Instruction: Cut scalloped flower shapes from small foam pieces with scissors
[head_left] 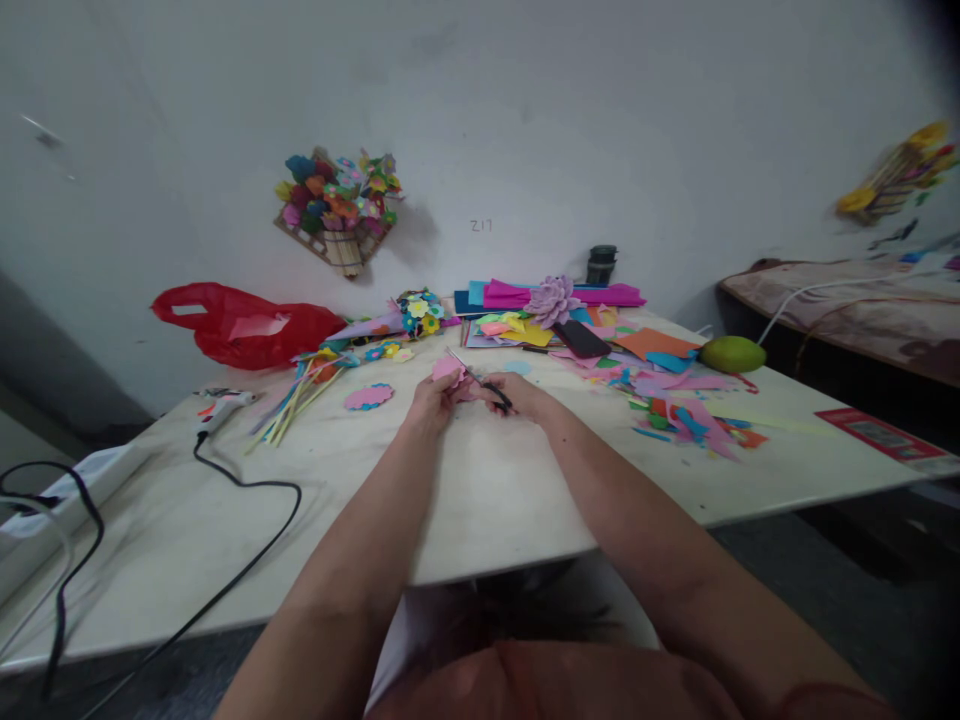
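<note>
Over the middle of the white table (495,500), my left hand (435,400) is closed on a piece of pink paper (448,372). My right hand (517,393) grips scissors (496,394) with dark handles, and their blades point up and left across the pink paper. Whether the blades are apart is too small to tell. Left of my hands lies a scalloped pink paper flower (369,397) with blue petals showing beneath it. A pale blue paper circle (517,368) lies just beyond my right hand.
A glue gun (225,408) with a trailing black cord and a power strip (71,490) are at left. A red plastic bag (255,325) sits behind them. Paper scraps (694,410), a dark phone (583,339) and a green-yellow fruit (733,354) lie at right.
</note>
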